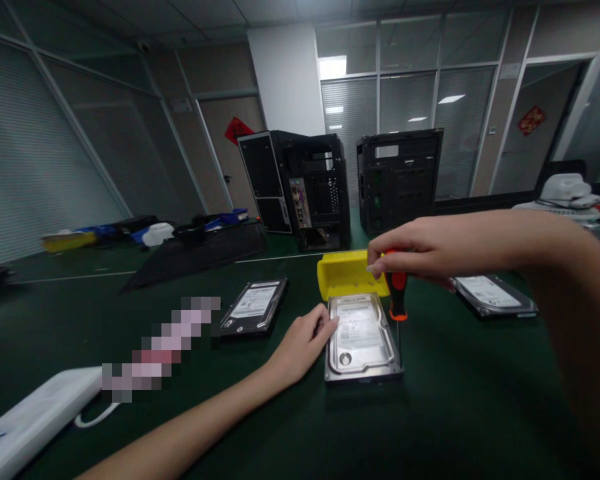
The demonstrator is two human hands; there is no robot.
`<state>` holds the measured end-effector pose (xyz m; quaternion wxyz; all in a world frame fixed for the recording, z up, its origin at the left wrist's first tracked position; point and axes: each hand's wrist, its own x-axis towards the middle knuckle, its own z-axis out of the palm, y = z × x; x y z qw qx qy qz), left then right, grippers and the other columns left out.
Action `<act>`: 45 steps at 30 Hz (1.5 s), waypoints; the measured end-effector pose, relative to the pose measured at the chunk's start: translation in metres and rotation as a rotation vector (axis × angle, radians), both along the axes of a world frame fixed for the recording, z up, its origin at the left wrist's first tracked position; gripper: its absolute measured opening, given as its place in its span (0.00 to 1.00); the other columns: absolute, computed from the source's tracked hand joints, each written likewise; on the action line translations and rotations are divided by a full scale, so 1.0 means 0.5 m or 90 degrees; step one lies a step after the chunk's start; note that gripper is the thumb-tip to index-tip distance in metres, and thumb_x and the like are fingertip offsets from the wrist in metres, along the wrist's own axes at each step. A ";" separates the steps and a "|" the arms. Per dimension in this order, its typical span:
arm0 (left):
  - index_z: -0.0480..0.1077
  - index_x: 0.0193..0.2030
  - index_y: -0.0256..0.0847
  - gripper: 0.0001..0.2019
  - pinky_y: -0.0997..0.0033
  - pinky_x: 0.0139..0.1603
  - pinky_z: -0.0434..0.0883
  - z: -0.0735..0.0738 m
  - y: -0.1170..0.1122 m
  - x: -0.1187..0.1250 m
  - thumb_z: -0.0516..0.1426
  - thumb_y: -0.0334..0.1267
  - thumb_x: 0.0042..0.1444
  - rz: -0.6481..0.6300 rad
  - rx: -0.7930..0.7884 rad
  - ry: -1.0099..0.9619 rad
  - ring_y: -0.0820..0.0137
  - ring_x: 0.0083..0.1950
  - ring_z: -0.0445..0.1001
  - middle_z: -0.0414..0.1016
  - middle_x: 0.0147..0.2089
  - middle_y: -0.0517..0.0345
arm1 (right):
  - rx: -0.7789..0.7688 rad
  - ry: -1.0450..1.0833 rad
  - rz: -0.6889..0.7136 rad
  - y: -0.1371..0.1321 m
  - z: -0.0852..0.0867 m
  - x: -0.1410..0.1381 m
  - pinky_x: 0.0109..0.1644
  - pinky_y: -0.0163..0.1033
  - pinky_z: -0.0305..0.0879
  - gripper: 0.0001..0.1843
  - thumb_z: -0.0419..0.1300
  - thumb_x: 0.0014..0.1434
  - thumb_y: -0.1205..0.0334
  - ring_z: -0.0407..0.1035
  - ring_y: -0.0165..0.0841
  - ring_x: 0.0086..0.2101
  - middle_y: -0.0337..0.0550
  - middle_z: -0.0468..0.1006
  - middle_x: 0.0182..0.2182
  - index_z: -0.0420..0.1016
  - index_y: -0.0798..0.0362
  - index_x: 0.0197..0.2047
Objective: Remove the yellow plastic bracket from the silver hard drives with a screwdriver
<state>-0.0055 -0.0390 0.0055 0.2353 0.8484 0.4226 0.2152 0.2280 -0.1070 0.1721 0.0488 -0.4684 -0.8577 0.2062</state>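
Observation:
A silver hard drive [357, 333] lies label side up on the dark green table in front of me. My left hand [306, 339] grips its left edge, thumb on the top and fingers curled along the side. From above, my right hand [405, 247] is closed round the red and black handle of a screwdriver [398, 297]. The screwdriver stands upright, its shaft pointing down at the drive's right edge near the front corner. Whether the tip sits in a screw is too small to tell. Just behind the drive is a yellow plastic bin [343, 272], partly covered by my right hand.
Another hard drive [255, 308] lies to the left, and a third hard drive [495, 295] to the right. Two black computer cases [310, 190] [400, 180] stand at the back. A white box-like object [45, 413] is at front left, beside a blurred-out patch. A black mat [205, 250] lies farther back.

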 end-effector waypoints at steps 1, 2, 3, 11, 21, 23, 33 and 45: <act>0.59 0.30 0.40 0.16 0.74 0.29 0.57 0.000 0.000 0.000 0.43 0.49 0.60 0.001 0.000 0.001 0.71 0.30 0.62 0.63 0.27 0.63 | 0.000 -0.001 -0.005 0.001 -0.001 0.001 0.22 0.31 0.60 0.21 0.47 0.57 0.48 0.67 0.29 0.25 0.42 0.73 0.35 0.70 0.51 0.46; 0.59 0.30 0.40 0.16 0.74 0.29 0.57 0.000 -0.001 0.000 0.43 0.49 0.60 0.003 0.001 0.001 0.71 0.30 0.62 0.63 0.27 0.63 | -0.001 -0.002 -0.013 0.003 -0.002 0.002 0.22 0.31 0.60 0.22 0.46 0.57 0.47 0.66 0.29 0.24 0.42 0.74 0.34 0.70 0.51 0.45; 0.59 0.30 0.40 0.16 0.74 0.29 0.56 -0.001 -0.001 0.000 0.43 0.49 0.60 0.005 0.003 0.001 0.71 0.30 0.62 0.63 0.27 0.63 | 0.000 -0.003 -0.022 0.004 -0.003 0.003 0.22 0.32 0.60 0.23 0.46 0.57 0.47 0.66 0.29 0.24 0.42 0.74 0.34 0.71 0.52 0.45; 0.59 0.30 0.40 0.16 0.74 0.28 0.56 -0.001 -0.001 -0.001 0.43 0.49 0.60 0.005 0.004 -0.002 0.71 0.29 0.62 0.63 0.27 0.63 | 0.014 0.002 -0.065 -0.005 -0.003 -0.003 0.25 0.33 0.62 0.25 0.46 0.57 0.45 0.68 0.32 0.28 0.45 0.75 0.37 0.71 0.53 0.45; 0.59 0.30 0.40 0.16 0.74 0.29 0.56 -0.005 0.002 -0.002 0.43 0.49 0.60 0.001 0.010 -0.002 0.72 0.29 0.62 0.63 0.27 0.63 | 0.006 -0.023 -0.025 0.000 0.002 0.005 0.26 0.33 0.62 0.19 0.44 0.59 0.51 0.68 0.30 0.26 0.43 0.74 0.35 0.68 0.52 0.44; 0.59 0.30 0.40 0.16 0.74 0.29 0.56 -0.005 0.002 -0.002 0.43 0.49 0.60 0.003 0.008 -0.003 0.71 0.29 0.62 0.63 0.27 0.63 | 0.006 -0.027 -0.023 0.001 0.004 0.006 0.26 0.33 0.61 0.19 0.45 0.59 0.50 0.68 0.29 0.25 0.43 0.74 0.35 0.68 0.52 0.44; 0.59 0.30 0.40 0.16 0.74 0.29 0.57 0.000 -0.001 0.000 0.43 0.50 0.59 0.008 0.001 -0.003 0.71 0.30 0.63 0.64 0.27 0.62 | -0.047 -0.012 -0.019 0.000 0.003 0.008 0.24 0.33 0.60 0.21 0.46 0.57 0.48 0.66 0.29 0.23 0.42 0.73 0.31 0.70 0.54 0.41; 0.59 0.30 0.40 0.16 0.74 0.29 0.56 -0.001 -0.001 0.000 0.43 0.50 0.59 0.008 0.008 -0.004 0.71 0.29 0.62 0.63 0.27 0.63 | -0.066 0.012 -0.004 0.009 0.001 0.008 0.24 0.31 0.60 0.19 0.48 0.57 0.49 0.66 0.29 0.24 0.42 0.72 0.32 0.68 0.54 0.42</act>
